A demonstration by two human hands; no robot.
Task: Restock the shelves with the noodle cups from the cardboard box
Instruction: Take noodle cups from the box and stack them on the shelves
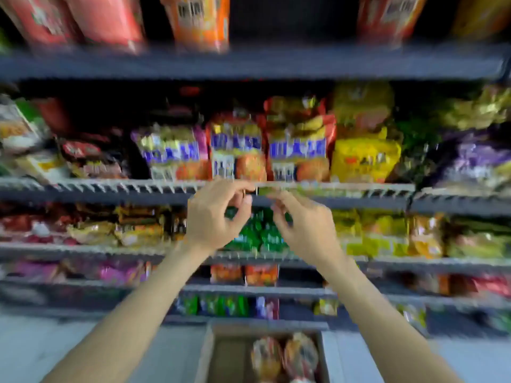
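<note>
At the shelf rail (pixel 331 189), left hand (pixel 213 217) and right hand (pixel 304 225) hover with fingers loosely curled, seemingly empty amid blur. Noodle cups (pixel 284 355) wait in the cardboard box (pixel 207 352) at six o'clock; next move: reach down, grasp one.

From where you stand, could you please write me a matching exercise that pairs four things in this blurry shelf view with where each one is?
Things:
1. cardboard box
2. noodle cups
3. yellow packet
4. green packets

Places:
A. shelf behind the two raised hands
B. inside the box
C. on the floor below the shelves
D. shelf above the hands, to the right

Pairs: 1-C, 2-B, 3-D, 4-A
</note>
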